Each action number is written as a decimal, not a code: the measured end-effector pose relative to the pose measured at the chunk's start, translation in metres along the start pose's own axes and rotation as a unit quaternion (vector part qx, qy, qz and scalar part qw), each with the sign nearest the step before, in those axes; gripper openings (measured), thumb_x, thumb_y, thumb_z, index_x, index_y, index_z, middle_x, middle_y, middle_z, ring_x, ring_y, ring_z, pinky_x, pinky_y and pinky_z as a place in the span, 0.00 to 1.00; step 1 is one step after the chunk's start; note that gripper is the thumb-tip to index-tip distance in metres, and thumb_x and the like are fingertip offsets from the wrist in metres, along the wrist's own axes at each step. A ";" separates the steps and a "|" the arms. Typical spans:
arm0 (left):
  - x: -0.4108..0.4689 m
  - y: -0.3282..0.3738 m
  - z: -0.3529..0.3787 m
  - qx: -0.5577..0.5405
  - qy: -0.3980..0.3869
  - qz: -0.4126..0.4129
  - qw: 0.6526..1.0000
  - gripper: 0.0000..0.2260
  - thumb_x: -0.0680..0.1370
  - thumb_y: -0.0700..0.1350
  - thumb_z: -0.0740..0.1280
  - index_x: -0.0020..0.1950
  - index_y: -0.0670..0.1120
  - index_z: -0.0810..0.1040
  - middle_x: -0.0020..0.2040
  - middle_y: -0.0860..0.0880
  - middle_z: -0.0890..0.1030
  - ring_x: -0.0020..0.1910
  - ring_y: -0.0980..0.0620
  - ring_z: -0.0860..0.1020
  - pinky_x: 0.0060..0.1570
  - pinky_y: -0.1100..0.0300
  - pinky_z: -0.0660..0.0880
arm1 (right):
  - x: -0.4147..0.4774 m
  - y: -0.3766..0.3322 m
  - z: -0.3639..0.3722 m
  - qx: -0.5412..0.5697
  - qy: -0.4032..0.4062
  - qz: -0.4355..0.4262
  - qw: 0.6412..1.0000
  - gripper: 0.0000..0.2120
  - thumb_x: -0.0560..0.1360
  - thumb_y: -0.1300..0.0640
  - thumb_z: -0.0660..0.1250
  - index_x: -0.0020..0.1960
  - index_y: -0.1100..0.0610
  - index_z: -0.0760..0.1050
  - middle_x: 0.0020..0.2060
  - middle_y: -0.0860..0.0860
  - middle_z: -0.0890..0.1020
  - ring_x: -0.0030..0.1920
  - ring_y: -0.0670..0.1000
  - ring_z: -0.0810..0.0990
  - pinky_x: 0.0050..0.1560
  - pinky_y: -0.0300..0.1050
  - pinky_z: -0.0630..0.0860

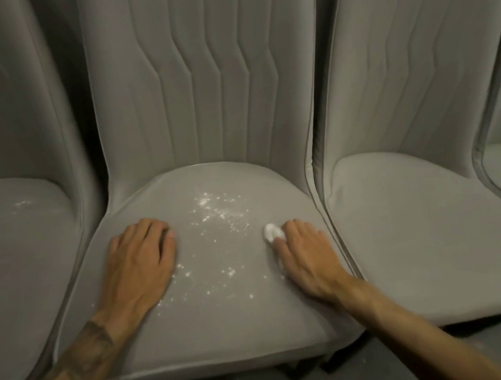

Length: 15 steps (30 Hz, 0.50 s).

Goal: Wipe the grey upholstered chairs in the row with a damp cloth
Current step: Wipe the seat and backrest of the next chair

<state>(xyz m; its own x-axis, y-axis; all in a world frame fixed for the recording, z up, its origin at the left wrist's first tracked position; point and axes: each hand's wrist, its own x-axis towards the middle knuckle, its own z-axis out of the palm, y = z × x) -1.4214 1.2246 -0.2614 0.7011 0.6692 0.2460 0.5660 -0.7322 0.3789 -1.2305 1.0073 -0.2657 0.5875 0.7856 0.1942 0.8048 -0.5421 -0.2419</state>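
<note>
While the middle seat [227, 319] is apparently steadied by the flat, empty left hand [142, 260], the white cloth [271, 232] is pressed under unclenched fingers of the right hand [306, 255], just right of the white specks [217, 212] to be wiped.

On the middle chair seat [227, 319] I see scattered white specks [213, 207], my left hand [139, 260] flat, and a white cloth [270, 232] under my right hand [306, 255].
</note>
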 end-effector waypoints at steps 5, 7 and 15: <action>0.003 -0.008 0.007 0.002 0.013 0.014 1.000 0.13 0.83 0.51 0.55 0.56 0.47 0.77 0.53 0.48 0.80 0.52 0.43 0.78 0.56 0.45 0.71 | -0.001 0.001 0.000 0.028 -0.037 -0.098 0.994 0.10 0.86 0.46 0.49 0.48 0.47 0.62 0.43 0.44 0.66 0.41 0.48 0.64 0.45 0.45 0.62; 0.008 -0.010 0.008 0.018 0.005 0.024 1.000 0.12 0.83 0.50 0.56 0.55 0.47 0.77 0.52 0.47 0.81 0.51 0.42 0.78 0.54 0.45 0.71 | 0.020 0.023 -0.005 0.020 -0.027 -0.070 0.997 0.11 0.86 0.48 0.50 0.49 0.51 0.65 0.44 0.48 0.69 0.43 0.52 0.67 0.48 0.49 0.67; 0.042 -0.022 -0.014 0.033 -0.043 0.094 0.994 0.16 0.83 0.51 0.55 0.49 0.45 0.80 0.47 0.45 0.77 0.46 0.40 0.76 0.49 0.42 0.73 | 0.021 0.012 -0.014 0.053 0.000 0.018 0.998 0.14 0.86 0.49 0.50 0.48 0.54 0.67 0.42 0.51 0.71 0.43 0.56 0.70 0.49 0.57 0.70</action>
<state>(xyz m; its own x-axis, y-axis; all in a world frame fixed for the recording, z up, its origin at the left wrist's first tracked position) -1.4098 1.2706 -0.2470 0.8308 0.5076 0.2283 0.4457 -0.8524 0.2734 -1.2070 1.0134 -0.2510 0.6164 0.7658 0.1835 0.7691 -0.5355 -0.3488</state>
